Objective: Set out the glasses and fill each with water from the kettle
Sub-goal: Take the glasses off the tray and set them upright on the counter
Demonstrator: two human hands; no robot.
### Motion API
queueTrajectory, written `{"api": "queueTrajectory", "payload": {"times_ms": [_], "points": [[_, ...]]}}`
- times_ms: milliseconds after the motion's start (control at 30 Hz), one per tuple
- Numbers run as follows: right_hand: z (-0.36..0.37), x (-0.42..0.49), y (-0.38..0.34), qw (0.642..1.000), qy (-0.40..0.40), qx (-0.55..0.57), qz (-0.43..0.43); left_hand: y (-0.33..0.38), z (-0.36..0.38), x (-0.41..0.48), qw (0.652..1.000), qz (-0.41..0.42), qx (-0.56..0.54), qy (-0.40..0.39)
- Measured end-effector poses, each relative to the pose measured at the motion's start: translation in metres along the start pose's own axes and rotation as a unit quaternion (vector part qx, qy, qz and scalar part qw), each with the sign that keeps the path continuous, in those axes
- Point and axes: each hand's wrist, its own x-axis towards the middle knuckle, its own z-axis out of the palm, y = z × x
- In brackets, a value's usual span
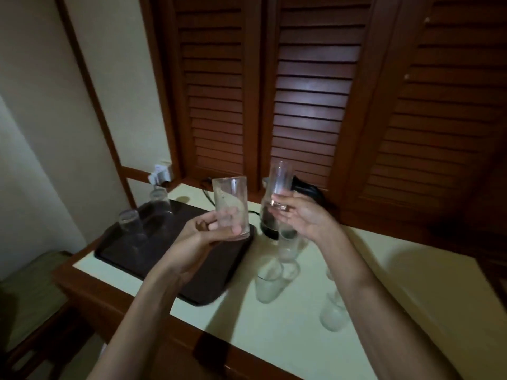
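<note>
Two hands each gripping raised glass; kettle behind, tray left.

Dark tray, clear glasses

Each hand lifts a glass

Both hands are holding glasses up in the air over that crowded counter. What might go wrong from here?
1. The left hand grips its glass only near the base, so it might slip.
2. The right hand holds the second glass just in front of the kettle; they may knock.
3. The standing glasses sit under the right forearm and might get toppled.
</note>
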Motion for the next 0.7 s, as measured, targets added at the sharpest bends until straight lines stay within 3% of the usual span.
{"api": "queueTrajectory", "payload": {"times_ms": [233,367,433,567,700], "points": [[-0.143,-0.112,-0.018,0.964,0.132,-0.208,-0.1,-0.045,0.151,-0.021,0.989,0.025,0.119,-0.079],[-0.208,-0.145,-0.004,0.975,0.102,-0.153,-0.127,-0.097,0.216,-0.029,0.967,0.043,0.237,-0.084],[-0.233,-0.15,0.006,0.968,0.135,-0.181,-0.105,-0.127,0.235,-0.028,0.953,0.043,0.289,-0.081],[-0.282,-0.134,0.032,0.905,0.235,-0.354,-0.034,-0.173,0.257,-0.024,0.937,0.015,0.342,-0.072],[-0.318,-0.107,0.056,0.873,0.261,-0.411,-0.02,-0.206,0.271,-0.019,0.933,-0.005,0.352,-0.074]]}}
